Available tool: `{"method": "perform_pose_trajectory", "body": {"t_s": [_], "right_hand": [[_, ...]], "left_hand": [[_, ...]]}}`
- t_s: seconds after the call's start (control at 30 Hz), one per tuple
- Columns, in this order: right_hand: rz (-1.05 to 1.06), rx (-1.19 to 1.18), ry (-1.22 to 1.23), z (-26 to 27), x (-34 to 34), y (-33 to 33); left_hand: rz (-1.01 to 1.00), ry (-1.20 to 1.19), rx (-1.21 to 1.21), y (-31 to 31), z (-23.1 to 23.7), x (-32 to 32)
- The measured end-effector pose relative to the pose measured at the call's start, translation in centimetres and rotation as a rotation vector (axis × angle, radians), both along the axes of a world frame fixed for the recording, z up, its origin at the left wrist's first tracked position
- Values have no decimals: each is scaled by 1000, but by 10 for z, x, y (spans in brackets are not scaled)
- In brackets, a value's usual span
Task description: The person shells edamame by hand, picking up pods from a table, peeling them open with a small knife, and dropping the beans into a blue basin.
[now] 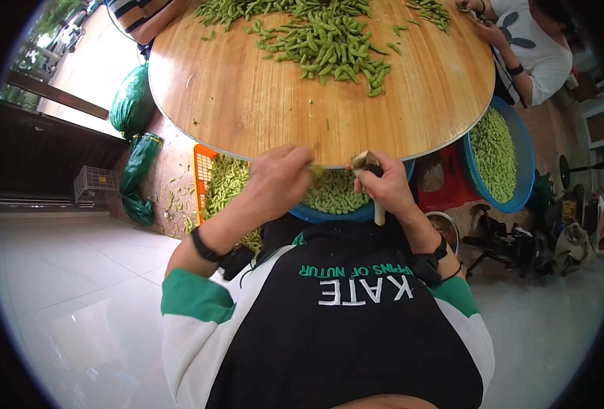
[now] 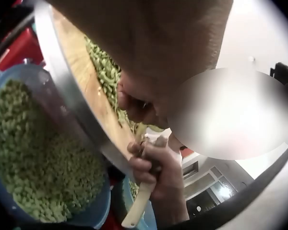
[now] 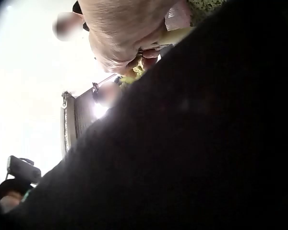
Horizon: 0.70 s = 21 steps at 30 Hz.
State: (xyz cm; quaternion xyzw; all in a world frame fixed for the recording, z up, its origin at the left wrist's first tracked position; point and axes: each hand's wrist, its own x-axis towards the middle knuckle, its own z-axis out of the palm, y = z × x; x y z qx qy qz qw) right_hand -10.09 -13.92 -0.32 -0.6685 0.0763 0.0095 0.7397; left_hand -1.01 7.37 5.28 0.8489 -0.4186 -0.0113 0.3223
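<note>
My left hand (image 1: pixel 280 178) pinches a blurred green pod (image 1: pixel 315 170) near the table's edge, over a blue basin (image 1: pixel 310 213) of shelled beans (image 1: pixel 336 193). My right hand (image 1: pixel 389 185) grips a tool with a pale handle (image 1: pixel 379 214); its upper end lies by the thumb. A small gap separates the hands. In the left wrist view the right hand (image 2: pixel 159 165) has its fingers curled round the handle (image 2: pixel 138 205), beside the left hand (image 2: pixel 140 98). The right wrist view shows the right hand (image 3: pixel 122 36) near a yellow-green pod (image 3: pixel 138 70); dark cloth hides much there.
Green pods (image 1: pixel 326 48) lie heaped on the round wooden table (image 1: pixel 247 102). An orange crate (image 1: pixel 203 163) holds pods at the left, near green sacks (image 1: pixel 131 102). Another blue basin (image 1: pixel 528 160) of beans and a red stool (image 1: pixel 445 187) are at the right. Two people sit across the table.
</note>
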Motion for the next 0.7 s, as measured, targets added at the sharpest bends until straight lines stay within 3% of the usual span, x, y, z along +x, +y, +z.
{"method": "perform_pose_trajectory", "body": {"t_s": [0.1, 0.23, 0.27, 0.33, 0.37, 0.43, 0.57, 0.7], "right_hand": [[95, -57, -16, 0, -8, -4], [117, 42, 111, 14, -5, -3], [114, 41, 106, 13, -3, -3], [51, 494, 151, 6, 0, -4], [45, 489, 147, 3, 0, -5], [34, 811, 316, -1, -2, -6], [3, 912, 355, -7, -11, 2], [-10, 930, 254, -8, -14, 12]], "left_hand": [[37, -97, 524, 52, 21, 11], [77, -183, 508, 49, 14, 37], [54, -137, 318, 31, 11, 47], [7, -122, 73, -10, -1, 71], [-15, -153, 18, -30, -10, 86], [8, -308, -69, -66, -30, 117], [111, -374, 30, -100, -57, 159], [185, -244, 85, -102, -63, 162]]}}
